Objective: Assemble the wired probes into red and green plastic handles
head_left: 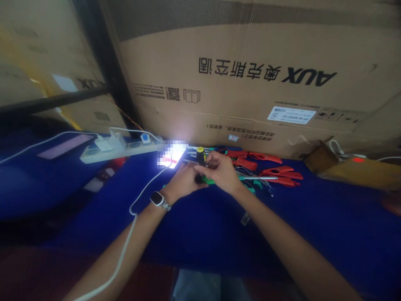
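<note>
My hands meet over the blue cloth. My right hand [224, 171] is closed, thumb and forefinger pinched at a short screwdriver [201, 154] with a black and yellow handle standing upright; its lower end is hidden. My left hand [184, 180], with a watch on its wrist, is curled against the right one. Between the palms shows a green plastic piece [208, 180], mostly covered by my fingers, which the left hand seems to hold. Just right of my right hand lies a metal shaft [263, 178] with a green end. Red plastic handle shells [239, 162] lie behind.
A phone [173, 155] with a bright screen lies left of my hands, a white cable beside it. A power strip [89, 154] with plugs sits farther left. A large cardboard box [238, 100] walls off the back. More red shells [282, 172] lie right, near a brown carton [360, 172].
</note>
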`<state>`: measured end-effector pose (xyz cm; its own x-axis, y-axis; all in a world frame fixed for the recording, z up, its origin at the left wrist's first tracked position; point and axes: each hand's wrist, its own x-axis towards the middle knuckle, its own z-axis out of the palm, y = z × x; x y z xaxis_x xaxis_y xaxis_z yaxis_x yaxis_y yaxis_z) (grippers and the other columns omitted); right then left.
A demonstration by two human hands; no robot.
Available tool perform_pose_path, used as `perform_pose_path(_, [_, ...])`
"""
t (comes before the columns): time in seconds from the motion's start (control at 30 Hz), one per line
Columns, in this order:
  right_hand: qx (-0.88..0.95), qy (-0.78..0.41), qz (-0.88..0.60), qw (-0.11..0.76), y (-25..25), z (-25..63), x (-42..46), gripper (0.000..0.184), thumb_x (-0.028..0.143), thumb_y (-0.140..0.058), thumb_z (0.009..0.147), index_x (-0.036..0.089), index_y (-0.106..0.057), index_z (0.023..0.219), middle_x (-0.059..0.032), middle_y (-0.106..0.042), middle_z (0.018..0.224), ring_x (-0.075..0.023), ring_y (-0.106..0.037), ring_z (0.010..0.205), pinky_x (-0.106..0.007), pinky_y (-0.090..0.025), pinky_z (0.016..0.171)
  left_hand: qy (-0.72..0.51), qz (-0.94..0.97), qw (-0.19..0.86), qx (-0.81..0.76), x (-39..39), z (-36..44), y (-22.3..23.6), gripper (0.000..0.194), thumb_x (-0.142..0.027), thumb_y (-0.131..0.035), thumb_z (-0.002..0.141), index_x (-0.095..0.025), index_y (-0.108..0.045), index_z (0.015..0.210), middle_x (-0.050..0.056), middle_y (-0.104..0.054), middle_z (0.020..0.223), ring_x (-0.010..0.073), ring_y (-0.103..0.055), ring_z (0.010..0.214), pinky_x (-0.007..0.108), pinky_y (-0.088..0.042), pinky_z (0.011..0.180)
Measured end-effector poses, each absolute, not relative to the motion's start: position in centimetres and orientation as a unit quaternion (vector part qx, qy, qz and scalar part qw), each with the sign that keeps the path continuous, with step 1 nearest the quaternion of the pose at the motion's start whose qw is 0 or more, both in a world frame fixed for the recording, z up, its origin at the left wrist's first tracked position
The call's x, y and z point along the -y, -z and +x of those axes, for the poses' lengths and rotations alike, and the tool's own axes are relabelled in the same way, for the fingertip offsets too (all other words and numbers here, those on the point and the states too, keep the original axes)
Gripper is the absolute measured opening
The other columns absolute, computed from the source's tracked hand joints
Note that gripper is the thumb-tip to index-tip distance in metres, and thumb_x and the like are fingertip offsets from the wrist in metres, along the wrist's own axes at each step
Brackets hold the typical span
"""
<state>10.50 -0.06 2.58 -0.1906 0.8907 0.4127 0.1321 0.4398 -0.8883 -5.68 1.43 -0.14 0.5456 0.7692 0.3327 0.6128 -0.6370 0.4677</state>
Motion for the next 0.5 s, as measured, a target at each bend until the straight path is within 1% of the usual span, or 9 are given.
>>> perform_pose_path(0.07, [0.661,-0.386,-0.388,0.513,-2.6,10.7,0.0,0.042,0.046,-0.083,0.07,0.023,-0.048,0.07,0.0026,-0.061,0.065,-0.013,-0.056,0.056,-0.026,-0.045,0.051,-0.267,0.866,0.162,-0.39,-1.5,-6.0,-0.3,0.037,-0.035,-0.086,0.071,-0.019,-0.073,0.101,0.011,-0.073,0.108,0.0339,-0.064,0.104,0.051,-0.047,0.094])
perform_pose_path(0.1, [0.653,-0.398,-0.389,0.514,-2.6,10.8,-0.1,0.044,0.047,-0.084,0.069,0.023,-0.047,0.07,0.0029,-0.061,0.065,-0.0124,-0.055,0.054,-0.026,-0.044,0.049,-0.276,0.866,0.178,-0.377,-1.6,-6.2,-0.5,0.034,-0.037,-0.085,0.072,-0.019,-0.073,0.098,0.01,-0.073,0.104,0.0319,-0.065,0.1,0.049,-0.048,0.092])
perform_pose_path(0.2, [0.632,-0.43,-0.383,0.518,-2.5,11.0,-0.2,0.049,0.049,-0.087,0.064,0.023,-0.046,0.069,0.0037,-0.061,0.065,-0.0104,-0.053,0.048,-0.025,-0.043,0.045,-0.326,0.842,0.241,-0.355,-1.9,-6.8,-1.2,0.025,-0.034,-0.083,0.075,-0.018,-0.071,0.091,0.006,-0.074,0.094,0.0238,-0.066,0.088,0.039,-0.051,0.084])
perform_pose_path(0.3, [0.624,-0.432,-0.382,0.527,-2.5,11.0,-0.3,0.048,0.049,-0.088,0.062,0.022,-0.048,0.069,0.0045,-0.059,0.063,-0.0102,-0.054,0.049,-0.025,-0.044,0.045,-0.373,0.798,0.296,-0.368,-2.0,-6.8,-1.3,0.022,-0.032,-0.082,0.075,-0.017,-0.068,0.084,0.003,-0.072,0.084,0.0183,-0.063,0.079,0.031,-0.049,0.074])
perform_pose_path(0.4, [0.621,-0.443,-0.373,0.529,-2.5,11.1,-0.2,0.048,0.047,-0.089,0.063,0.022,-0.049,0.07,0.0054,-0.058,0.061,-0.0099,-0.054,0.047,-0.024,-0.043,0.044,-0.41,0.764,0.314,-0.386,-1.9,-6.1,-0.9,0.018,-0.028,-0.078,0.077,-0.016,-0.066,0.075,0.0,-0.069,0.073,0.0153,-0.061,0.069,0.027,-0.046,0.066])
perform_pose_path(0.5, [0.61,-0.466,-0.367,0.525,-2.5,11.2,-0.1,0.048,0.047,-0.089,0.063,0.022,-0.049,0.07,0.006,-0.058,0.06,-0.009,-0.053,0.043,-0.023,-0.042,0.04,-0.43,0.748,0.306,-0.402,-1.6,-5.4,-0.3,0.013,-0.023,-0.076,0.077,-0.016,-0.067,0.071,0.0,-0.07,0.069,0.0149,-0.061,0.066,0.027,-0.046,0.065])
